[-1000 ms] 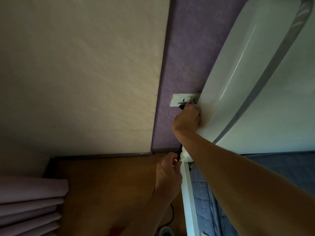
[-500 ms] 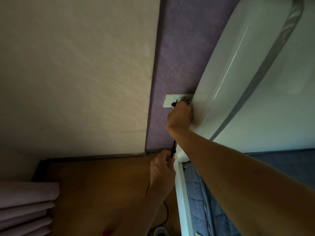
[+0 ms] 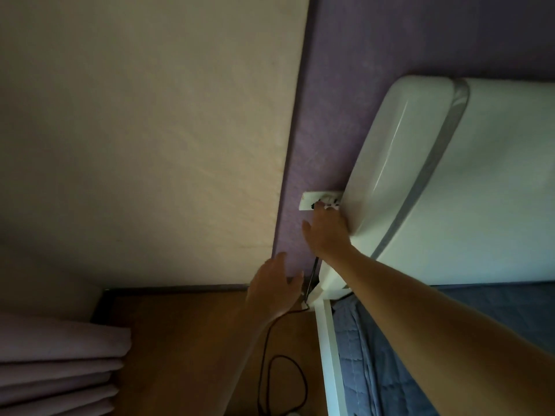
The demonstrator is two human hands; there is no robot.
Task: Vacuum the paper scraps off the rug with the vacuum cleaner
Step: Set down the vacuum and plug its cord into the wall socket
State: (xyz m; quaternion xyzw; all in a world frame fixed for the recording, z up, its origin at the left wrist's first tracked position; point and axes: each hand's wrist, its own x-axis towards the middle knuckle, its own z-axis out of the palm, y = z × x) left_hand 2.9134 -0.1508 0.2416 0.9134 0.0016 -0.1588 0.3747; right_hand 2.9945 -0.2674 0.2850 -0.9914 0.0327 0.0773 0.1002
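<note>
A white wall outlet sits on the purple wall beside the headboard. My right hand reaches up to it, fingertips on the dark plug, thumb spread off to the left. The black cord drops from under that hand to the floor and loops there. My left hand hovers just left of the cord, fingers spread and holding nothing. The vacuum cleaner, the rug and the paper scraps are out of view.
A white padded headboard and a white bed frame with a blue quilt fill the right side. Pale pink folded fabric lies at the lower left. Wooden floor lies between them.
My left hand has let go of the cord and opened its fingers. My right hand stays at the outlet, its thumb now spread out. The view has tilted upward.
</note>
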